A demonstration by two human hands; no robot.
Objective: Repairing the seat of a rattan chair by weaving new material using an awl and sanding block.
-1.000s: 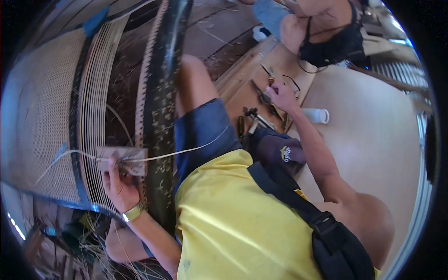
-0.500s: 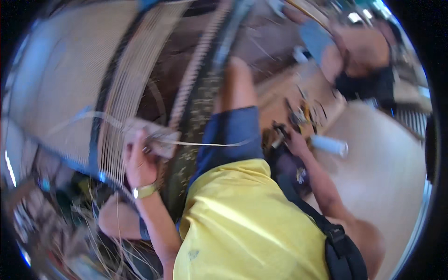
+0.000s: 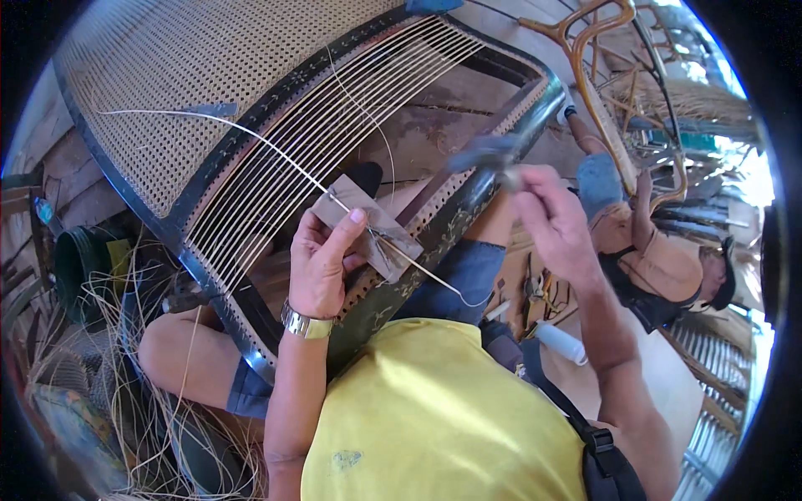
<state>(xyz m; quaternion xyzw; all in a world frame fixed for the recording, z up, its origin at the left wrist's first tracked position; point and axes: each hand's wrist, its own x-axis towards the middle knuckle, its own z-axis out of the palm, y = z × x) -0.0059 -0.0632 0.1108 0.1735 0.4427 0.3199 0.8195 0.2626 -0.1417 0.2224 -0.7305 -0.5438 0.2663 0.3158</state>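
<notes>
My left hand [image 3: 319, 263] grips a small flat wooden block [image 3: 387, 260], its thumb pressed on top. Across the block runs a long pale cane strand [image 3: 276, 150], passing small metal pieces set in the wood. My right hand [image 3: 558, 224], raised to the right of the block, is closed on a dark metal tool [image 3: 484, 156], too blurred to name. Under the block lies a dark, decorated wooden frame [image 3: 409, 292] with a row of holes along its edge. Parallel cane strands [image 3: 334, 108] are strung across its opening, beside a finished woven cane panel [image 3: 180, 75].
Loose cane strands [image 3: 192, 401] tangle at the lower left near a dark green bucket [image 3: 79, 271]. Hand tools [image 3: 539, 292] and a whitish cylinder [image 3: 560, 343] lie at the right. Another person [image 3: 660, 259] sits at the far right near a bent wooden frame [image 3: 585, 67].
My right hand has risen from the tools on the right toward the block, carrying the dark tool. My left hand still holds the block. The view has shifted, showing more of the frame.
</notes>
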